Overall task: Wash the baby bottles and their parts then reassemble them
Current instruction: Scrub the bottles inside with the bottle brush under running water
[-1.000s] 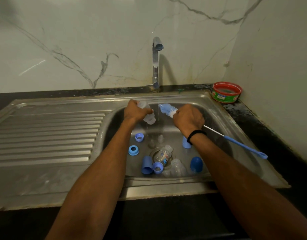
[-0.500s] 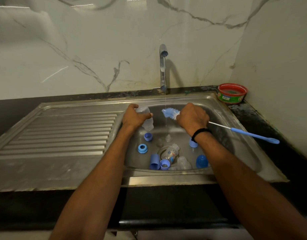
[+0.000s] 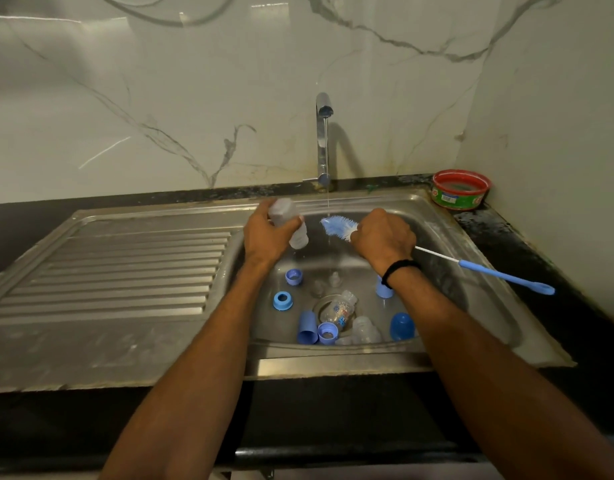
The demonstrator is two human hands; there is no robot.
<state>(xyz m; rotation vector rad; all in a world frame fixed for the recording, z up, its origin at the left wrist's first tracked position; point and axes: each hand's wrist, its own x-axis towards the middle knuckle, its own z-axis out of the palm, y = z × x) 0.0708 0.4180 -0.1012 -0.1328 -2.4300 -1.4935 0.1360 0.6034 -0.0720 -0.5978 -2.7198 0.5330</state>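
Steel sink (image 3: 437, 216) set in the dark bench (image 3: 527, 244), tap (image 3: 322, 140) running a thin stream. Your left hand (image 3: 264, 237) is clenched round a clear bottle (image 3: 288, 216), held over the basin near the back rim, mouth tilted down toward the brush. Your right hand (image 3: 383, 237) grips the bottle brush (image 3: 336, 226) just behind the bristles, which sit under the stream. Its long handle sticks out over the sink's right side. The brush is not in the bottle yet.

Loose on the basin floor: printed bottle (image 3: 340, 308) over the drain, blue caps (image 3: 307, 327), ring (image 3: 283, 301), teats (image 3: 334, 279).

Risks: the wet bottle could slip from your grip and drop onto the parts, and the water could carry the teats to the drain.

Versus half a second ago: the bottle is slightly higher, and the brush head is still under the water.
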